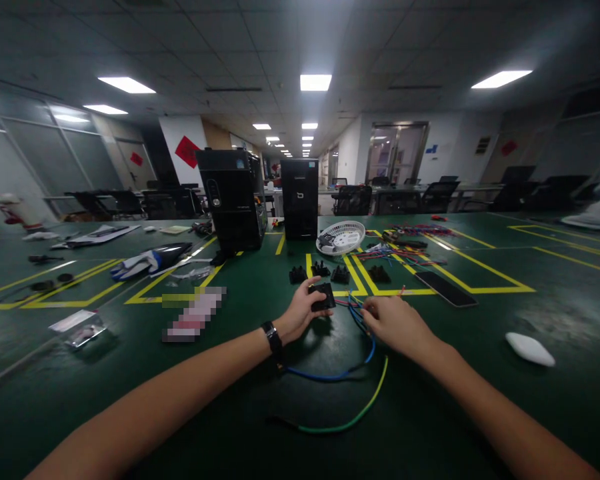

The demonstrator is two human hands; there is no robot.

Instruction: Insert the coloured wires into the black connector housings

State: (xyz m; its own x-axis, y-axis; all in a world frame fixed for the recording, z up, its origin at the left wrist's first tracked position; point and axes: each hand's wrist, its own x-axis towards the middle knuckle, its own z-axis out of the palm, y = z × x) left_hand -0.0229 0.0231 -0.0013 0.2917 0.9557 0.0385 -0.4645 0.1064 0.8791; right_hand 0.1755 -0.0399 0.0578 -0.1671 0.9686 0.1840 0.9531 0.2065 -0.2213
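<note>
My left hand [300, 310], with a dark watch on its wrist, is closed around a small black plastic block [323, 298], thumb laid across it. Just to the right, my right hand [395, 321] is pinched at the bundle of thin wires; its fingertips are partly hidden. Coloured wires [353, 303] run between the block and this hand, though where they join the block is unclear. A blue wire [325, 378] loops below the hands, and a green-yellow wire [355, 421] curves nearer to me. Several similar black parts [340, 274] stand beyond my left hand.
Two black computer towers [236, 207] stand at the back. A white basket [356, 230] and loose wires [425, 230] lie right of them. Further right are a phone [446, 288] and a white object [530, 349]. A clear box [80, 329] and gloves [143, 262] sit left.
</note>
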